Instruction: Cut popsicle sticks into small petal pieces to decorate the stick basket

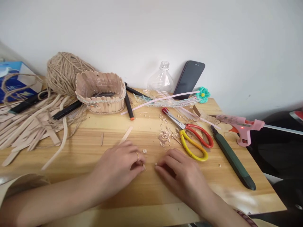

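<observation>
My left hand [120,162], with a ring on one finger, rests low over the wooden table, thumb and fingertips pinched together. What lies between them is too small to make out. Facing it across a narrow gap, my right hand [180,170] pinches a tiny pale wood piece [156,164] at its fingertips. Just beyond the left fingertips lie small rounded wood pieces [144,151], side by side. A craft stick [126,134] lies behind the left hand. Past my right hand are a heap of wood chips [167,135] and scissors [184,127] with red and yellow handles, blades slightly apart.
A craft-stick basket [101,107], twine ball [65,71] and loose craft sticks [30,129] occupy the left. Behind stand a clear bottle [163,80] and a phone [190,78]. Rightward lie a green-handled cutter [233,157] and a pink glue gun [243,126], its light glowing, near the table's edge.
</observation>
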Demonstrator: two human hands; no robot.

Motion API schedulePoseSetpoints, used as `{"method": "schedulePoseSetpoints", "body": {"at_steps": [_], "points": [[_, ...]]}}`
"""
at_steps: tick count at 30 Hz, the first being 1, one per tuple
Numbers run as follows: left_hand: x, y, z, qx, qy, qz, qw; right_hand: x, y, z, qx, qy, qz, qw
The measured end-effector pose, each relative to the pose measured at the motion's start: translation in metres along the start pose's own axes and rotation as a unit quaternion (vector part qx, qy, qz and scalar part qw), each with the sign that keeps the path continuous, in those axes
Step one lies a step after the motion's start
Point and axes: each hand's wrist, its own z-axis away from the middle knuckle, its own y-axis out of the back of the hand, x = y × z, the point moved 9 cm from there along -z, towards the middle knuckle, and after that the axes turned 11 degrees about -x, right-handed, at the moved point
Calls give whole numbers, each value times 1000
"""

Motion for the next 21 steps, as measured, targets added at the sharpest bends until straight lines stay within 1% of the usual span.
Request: {"method": "schedulePoseSetpoints", "body": {"at_steps": [4, 7, 9, 16, 19, 21], "points": [[-1, 2, 2, 19, -15, 12, 1000, -2, 4, -3, -19, 39, -40, 998], [-1, 1, 2, 19, -16, 9, 1000, -2, 2, -6, -42, 56, -38, 997], [0, 0, 2, 19, -18, 3, 1000, -3, -1, -9, -46, 66, -38, 996], [5, 6, 5, 73, -42, -1, 996, -15, -9, -15, -27, 95, -56, 993], [8, 9, 8, 95, -58, 2, 994, -13, -9, -15, -18, 93, -67, 993], [8, 9, 9, 97, -61, -4, 993, -12, -8, -14, -11, 87, -76, 993]]}}
